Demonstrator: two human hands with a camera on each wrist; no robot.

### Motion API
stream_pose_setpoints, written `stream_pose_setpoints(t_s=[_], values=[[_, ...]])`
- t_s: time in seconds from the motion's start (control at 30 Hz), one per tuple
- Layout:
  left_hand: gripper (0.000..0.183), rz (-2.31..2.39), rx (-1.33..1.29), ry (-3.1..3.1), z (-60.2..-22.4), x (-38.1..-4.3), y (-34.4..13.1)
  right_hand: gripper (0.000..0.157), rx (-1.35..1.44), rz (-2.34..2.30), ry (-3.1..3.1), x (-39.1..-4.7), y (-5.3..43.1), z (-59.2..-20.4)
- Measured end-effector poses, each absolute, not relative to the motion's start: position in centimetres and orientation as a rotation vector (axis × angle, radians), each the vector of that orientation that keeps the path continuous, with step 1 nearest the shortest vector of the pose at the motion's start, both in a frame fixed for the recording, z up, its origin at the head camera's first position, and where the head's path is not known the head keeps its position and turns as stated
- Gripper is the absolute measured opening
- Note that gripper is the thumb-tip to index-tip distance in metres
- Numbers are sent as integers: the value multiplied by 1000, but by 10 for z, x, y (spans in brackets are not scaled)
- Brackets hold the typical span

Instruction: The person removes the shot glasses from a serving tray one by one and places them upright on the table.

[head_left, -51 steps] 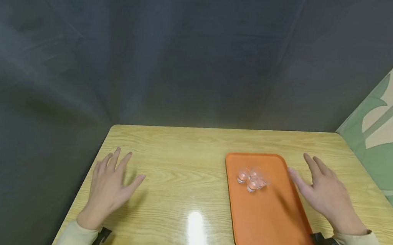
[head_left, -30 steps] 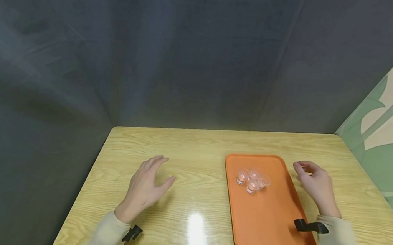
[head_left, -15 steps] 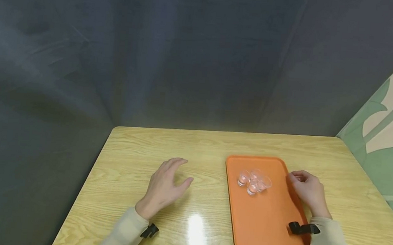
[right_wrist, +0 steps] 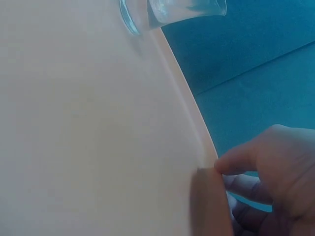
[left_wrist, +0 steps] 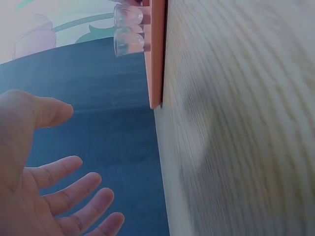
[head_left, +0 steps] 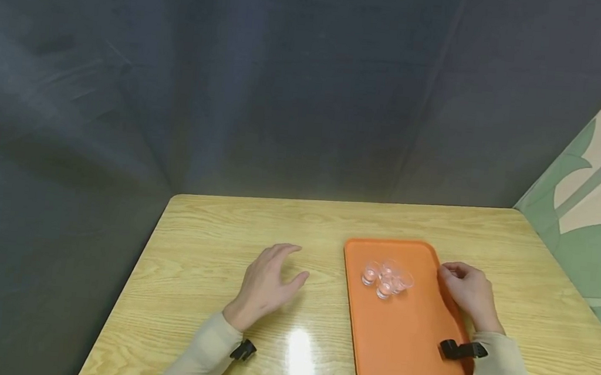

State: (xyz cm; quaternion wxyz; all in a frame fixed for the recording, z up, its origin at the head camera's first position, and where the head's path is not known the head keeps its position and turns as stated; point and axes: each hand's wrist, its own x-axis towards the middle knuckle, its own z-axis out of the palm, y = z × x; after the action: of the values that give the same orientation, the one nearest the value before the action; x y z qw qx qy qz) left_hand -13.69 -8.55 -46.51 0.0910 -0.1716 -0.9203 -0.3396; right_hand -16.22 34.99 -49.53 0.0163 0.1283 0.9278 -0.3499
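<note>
An orange tray (head_left: 404,354) lies on the wooden table, right of the middle. Several small clear glasses (head_left: 384,287) stand bunched near its far left part; two show upright in the left wrist view. At the tray's right rim, my right hand (head_left: 469,292) pinches the edge, thumb (right_wrist: 241,157) on the rim and fingers curled outside and below. My left hand (head_left: 266,282) hovers over the table to the left of the tray, fingers spread and slightly bent, thumb apart, holding nothing.
The wood-grain table (head_left: 212,227) runs back to a dark cloth (head_left: 308,94) hanging behind and to the left. A floral panel (head_left: 596,205) borders the right side. A bright light reflection (head_left: 300,358) lies at the front middle.
My left hand has moved right across the table toward the tray. My right hand has come in from beside the tray and taken hold of its right rim. Tray and glasses stay put.
</note>
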Motion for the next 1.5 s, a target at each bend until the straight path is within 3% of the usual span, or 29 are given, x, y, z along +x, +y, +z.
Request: stream_pose_setpoints(t_s=[1.5], values=[[50,-1006,-753,-2833,-477,-166,22,52,482,-1078,2920,-162,347,-502]])
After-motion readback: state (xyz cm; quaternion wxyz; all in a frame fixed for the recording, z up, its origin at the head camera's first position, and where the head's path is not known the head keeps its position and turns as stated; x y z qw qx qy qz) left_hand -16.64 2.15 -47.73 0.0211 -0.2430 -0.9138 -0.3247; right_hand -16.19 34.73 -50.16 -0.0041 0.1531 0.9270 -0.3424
